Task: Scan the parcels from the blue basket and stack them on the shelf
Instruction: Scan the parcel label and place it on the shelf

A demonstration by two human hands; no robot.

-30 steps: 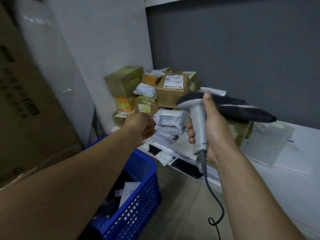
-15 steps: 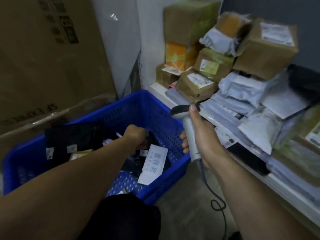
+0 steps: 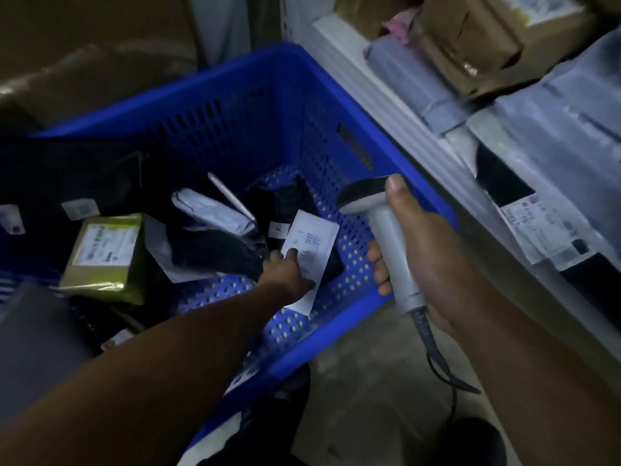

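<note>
The blue basket (image 3: 235, 105) stands on the floor beside the shelf (image 3: 379, 89). Inside it lie black bags, a white poly bag (image 3: 215, 213), an olive box with a label (image 3: 104, 253) and a black parcel with a big white label (image 3: 312, 237). My left hand (image 3: 285, 274) reaches down into the basket and lies on that white label, thumb on top. Its fingers are blurred, so the grip is unclear. My right hand (image 3: 433, 257) grips the grey barcode scanner (image 3: 386, 237) upright over the basket's right rim.
Stacked on the shelf at right are a brown carton (image 3: 470, 45) and several grey mailer bags (image 3: 554, 129). A large cardboard box (image 3: 84, 62) leans behind the basket. The scanner cable (image 3: 437, 358) hangs over the grey floor (image 3: 369, 381).
My view has dropped from the shelf to the basket. My left hand went from the shelf stack down into the basket onto the labelled black parcel. The scanner stayed in my right hand.
</note>
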